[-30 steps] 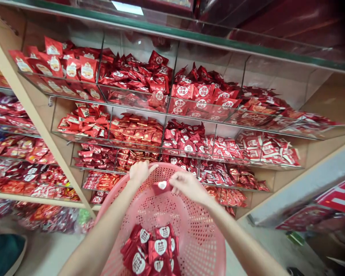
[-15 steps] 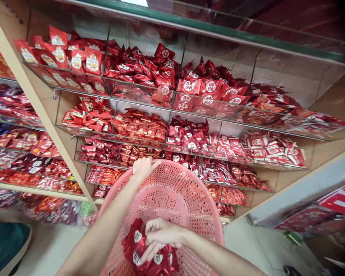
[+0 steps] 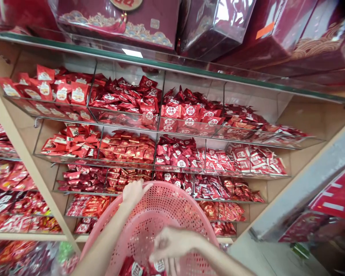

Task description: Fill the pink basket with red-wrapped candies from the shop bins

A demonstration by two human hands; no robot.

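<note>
A large pink perforated basket [image 3: 189, 203] is tilted in front of the shelves. Its far left rim is gripped by my left hand [image 3: 134, 193], fingers wrapped over the edge. Inside the basket, my right hand [image 3: 172, 245] hangs over dark red packets [image 3: 135, 268] with white labels. Motion smears its fingers, and whether they hold anything is not clear. The packets lie at the bottom of the view, partly cut off.
Glass shelves with dividers hold many red packets [image 3: 172, 111] beyond the basket. Large dark red boxes [image 3: 117, 23] stand on the green-edged top shelf. A wooden upright [image 3: 25, 153] parts another packet rack at left. Red printed goods [image 3: 336, 195] are at right.
The view has tilted up, bringing the top boxes in and pushing the basket lower. My right hand has lifted off the packets and moved slightly right. My left hand keeps its grip on the rim.
</note>
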